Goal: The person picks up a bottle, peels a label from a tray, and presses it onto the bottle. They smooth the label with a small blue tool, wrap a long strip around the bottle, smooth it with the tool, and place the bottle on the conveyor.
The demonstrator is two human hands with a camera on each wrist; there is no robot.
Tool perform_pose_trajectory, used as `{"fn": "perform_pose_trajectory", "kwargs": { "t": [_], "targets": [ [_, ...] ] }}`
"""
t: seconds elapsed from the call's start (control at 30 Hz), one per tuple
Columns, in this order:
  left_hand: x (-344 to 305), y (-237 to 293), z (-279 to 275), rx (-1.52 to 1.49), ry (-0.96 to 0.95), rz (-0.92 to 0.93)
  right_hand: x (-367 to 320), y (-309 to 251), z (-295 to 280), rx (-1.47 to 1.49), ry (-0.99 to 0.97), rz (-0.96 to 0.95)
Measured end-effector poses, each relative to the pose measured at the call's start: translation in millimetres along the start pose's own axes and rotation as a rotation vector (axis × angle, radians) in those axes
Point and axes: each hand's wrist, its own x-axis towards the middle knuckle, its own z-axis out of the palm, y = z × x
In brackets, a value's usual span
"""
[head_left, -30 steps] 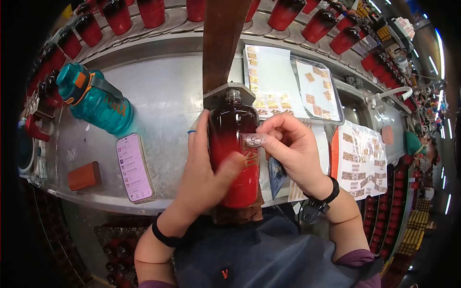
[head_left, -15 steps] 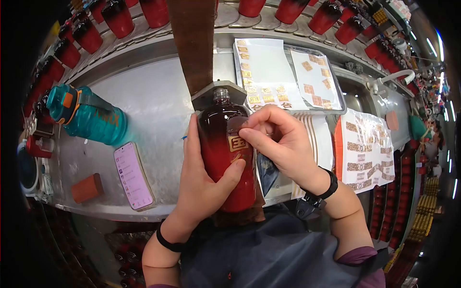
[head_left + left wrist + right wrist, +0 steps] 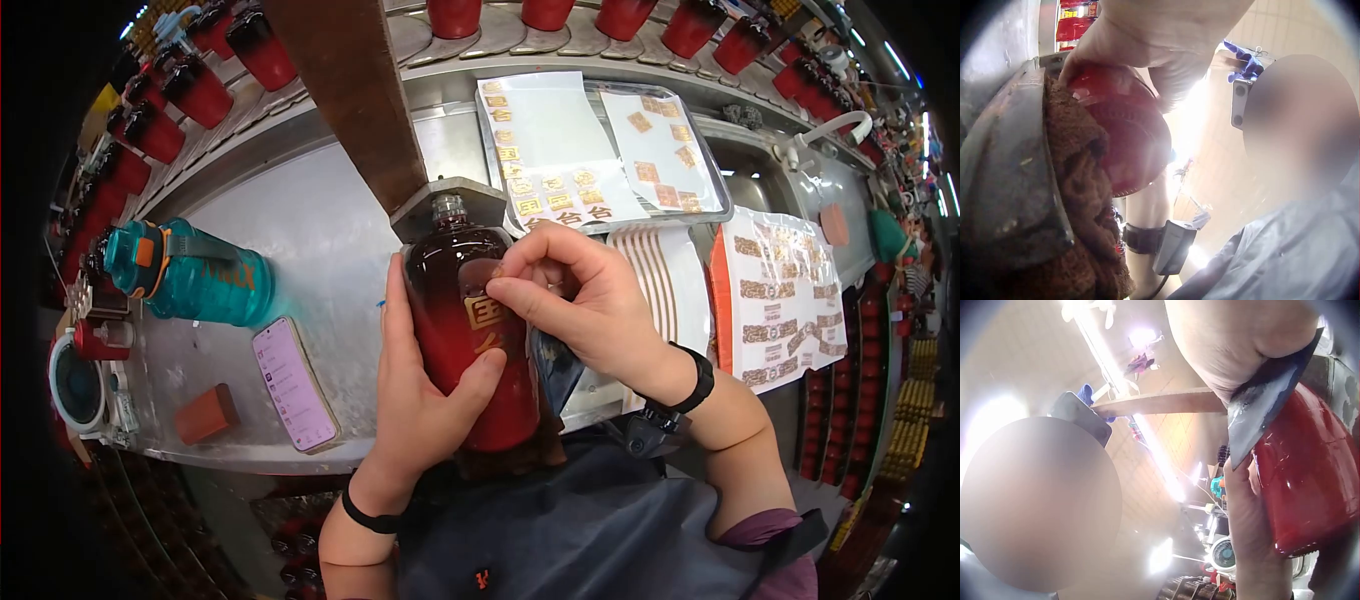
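A bottle [image 3: 440, 325], black at the shoulder fading to red, lies with its clear neck against a metal holder [image 3: 447, 203]. My left hand [image 3: 428, 405] grips its body, fingers along the left side and thumb across the front. Gold characters [image 3: 486, 312] show on the bottle's face. Just above them my right hand [image 3: 590, 300] pinches the edge of a thin translucent film [image 3: 474, 274] between thumb and forefinger. A dark triangular scraper blade [image 3: 1269, 403] sticks out below the right palm. In the left wrist view, the bottle's base [image 3: 1138, 140] rests beside brown cloth [image 3: 1079, 156].
Sheets of gold decals [image 3: 560, 150] lie on a metal tray [image 3: 728, 205] at the back right, with more printed sheets [image 3: 790, 300] nearer. To the left are a teal water bottle [image 3: 205, 280], a phone [image 3: 297, 385] and a reddish-brown block [image 3: 206, 414]. Red bottles [image 3: 690, 28] line the back.
The film, earlier glinting and crinkled in the right fingers, now sits above the uncovered gold characters. My right hand keeps its pinch; the left thumb has settled on the bottle's front.
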Motion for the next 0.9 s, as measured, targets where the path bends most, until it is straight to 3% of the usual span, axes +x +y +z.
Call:
{"fn": "perform_pose_trajectory", "kwargs": {
  "t": [0.6, 0.77, 0.9],
  "targets": [
    [2.4, 1.7, -1.5, -0.015, -0.024, -0.022, 1.7, 0.7, 0.9, 0.026, -0.004, 0.018],
    [5.1, 7.6, 2.7, -0.204, 0.056, -0.077, -0.5, -2.1, 1.2, -0.008, 0.002, 0.035],
    [15.6, 12.8, 7.8, -0.215, 0.106, -0.004, 1.0, 2.2, 0.6, -0.011, -0.002, -0.032]
  ]
}}
